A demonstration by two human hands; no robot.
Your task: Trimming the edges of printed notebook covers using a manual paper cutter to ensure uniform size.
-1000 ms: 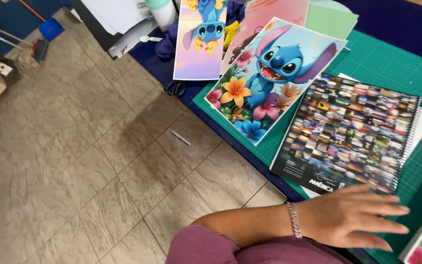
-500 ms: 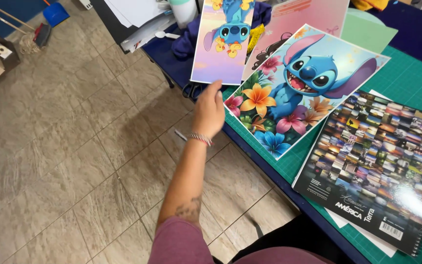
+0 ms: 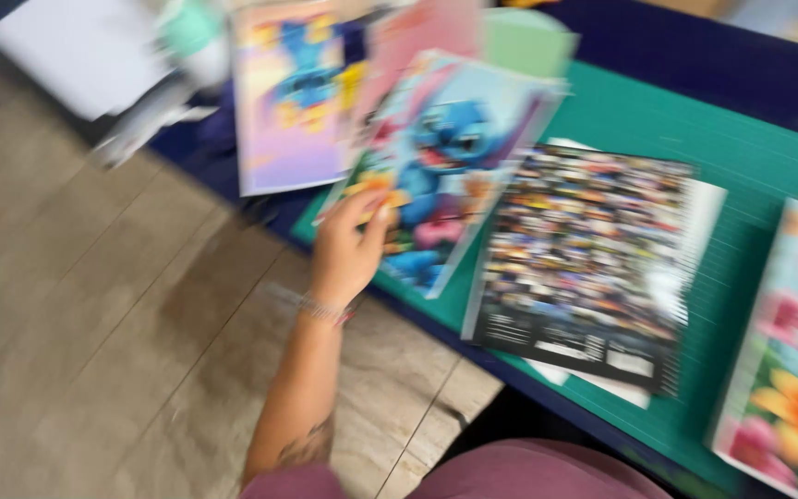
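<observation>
Head view, strongly motion-blurred. Left hand (image 3: 348,254) raised from the lower middle of the frame, beaded bracelet (image 3: 320,310) at the wrist, fingers and thumb drawn narrow at the lower left edge of the blue-creature print (image 3: 454,157). Contact with that edge evident; not possible to tell through the blur whether pinched shut on the sheet or merely pressed against it. Right hand out of view.

Blue-creature print lying slantwise over the near left corner of the green cutting mat (image 3: 750,157), lower corner jutting past the edge of the dark blue worktop (image 3: 695,55) above the tiled floor (image 3: 94,323). Just to its right, and overlapping its right edge, a spiral notebook (image 3: 584,249) with a mosaic cover, resting on white paper. Behind the print, a purple print (image 3: 288,102) of the same creature, a pink sheet (image 3: 427,28) and a pale green sheet (image 3: 528,42). At the far right, a flowered print (image 3: 796,370), cut off by the frame.

Compared with one second ago: left hand no longer flat beside the lower edge of the spiral notebook. Compared with half a second ago: same edge of the blue-creature print, fingers now further onto the sheet near its orange flower. Notebook untouched at present; work in hand judged shifted from notebook to print.
</observation>
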